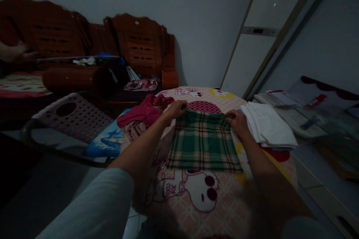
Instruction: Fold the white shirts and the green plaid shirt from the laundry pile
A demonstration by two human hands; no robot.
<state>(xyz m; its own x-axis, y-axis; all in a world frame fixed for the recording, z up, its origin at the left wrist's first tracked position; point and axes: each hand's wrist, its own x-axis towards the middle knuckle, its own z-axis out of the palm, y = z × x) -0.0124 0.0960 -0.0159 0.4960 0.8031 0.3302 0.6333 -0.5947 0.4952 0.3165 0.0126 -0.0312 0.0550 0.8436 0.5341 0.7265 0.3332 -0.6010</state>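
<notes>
A green plaid garment, flared toward its lower edge, is spread on the round table covered with a printed pink cloth. Its gathered top edge is pinched at the left corner by my left hand. At the top right corner, my right hand has its fingers closed on the same edge. A heap of magenta clothes lies left of my left hand. Just beyond my right hand sits a folded white stack of cloth.
A pink woven chair stands left of the table, with a blue printed cushion. Wooden armchairs line the wall. At the far left another person's hand holds a thin stick. Papers lie on a side table at right.
</notes>
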